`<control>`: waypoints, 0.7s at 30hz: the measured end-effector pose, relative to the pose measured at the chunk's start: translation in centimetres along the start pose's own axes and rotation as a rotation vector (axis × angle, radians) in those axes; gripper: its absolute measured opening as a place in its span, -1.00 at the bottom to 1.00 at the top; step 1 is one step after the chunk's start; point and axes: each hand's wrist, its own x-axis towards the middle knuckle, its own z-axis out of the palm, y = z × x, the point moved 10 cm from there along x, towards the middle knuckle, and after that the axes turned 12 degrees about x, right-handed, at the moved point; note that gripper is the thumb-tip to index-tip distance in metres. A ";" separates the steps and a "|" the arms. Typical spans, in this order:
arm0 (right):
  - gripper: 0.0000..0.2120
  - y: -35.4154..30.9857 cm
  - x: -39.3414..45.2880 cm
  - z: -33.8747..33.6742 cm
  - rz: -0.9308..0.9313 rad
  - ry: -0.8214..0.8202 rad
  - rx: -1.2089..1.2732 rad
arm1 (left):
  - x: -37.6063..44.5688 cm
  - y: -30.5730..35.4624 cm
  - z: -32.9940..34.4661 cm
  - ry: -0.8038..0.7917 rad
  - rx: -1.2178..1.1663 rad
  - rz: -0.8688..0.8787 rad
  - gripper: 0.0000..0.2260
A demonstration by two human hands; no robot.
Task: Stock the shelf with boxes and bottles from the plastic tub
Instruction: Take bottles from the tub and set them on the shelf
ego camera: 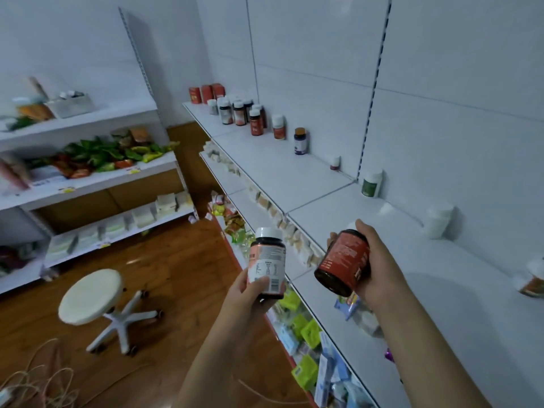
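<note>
The left hand [250,293] kept its grip closed around a dark bottle with a white cap [268,262], held upright with its pale label and barcode facing the camera, off the front edge of the shelving and over the wooden floor [182,272]. The right hand [372,260] wrapped its grip around a dark bottle with a red label [344,262], tilted so its base pointed toward 7 o'clock and its top toward 1 o'clock, right over the front lip of the top shelf [323,184].

That white shelf ran from 11 o'clock away to 4 o'clock near the camera. Wide bare board lay between its front edge and the back wall. Along the wall, well apart from each other, stood a green-labelled bottle [372,184], a white bottle [438,219], a small dark-red bottle [335,163] and a purple-labelled bottle with an orange cap [300,141]. A cluster of bottles [238,111] and red boxes [207,92] crowded the far end at 11 o'clock. At 3 o'clock, at the picture's edge, a tilted bottle [532,278] lay partly cut off.

Below the top shelf's lip, lower shelves held rows of small pale boxes [291,231] and green packets [309,331]. At 8 o'clock a white stool [91,295] on castors stood in the open floor, with loose cord [41,378] near the bottom-left corner. A second shelving unit [88,178] lined the wall at 9 o'clock. The plastic tub was not in view.
</note>
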 end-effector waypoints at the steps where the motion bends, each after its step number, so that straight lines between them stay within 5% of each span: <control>1: -0.66 -0.3 1.4 0.9 -0.001 -0.005 -0.002 | 1.4 0.7 -0.3 0.004 -0.005 0.004 -0.52; 21: -0.58 5.9 27.5 16.1 0.079 0.072 -0.105 | 26.3 10.7 -14.7 -0.003 0.055 -0.011 -0.72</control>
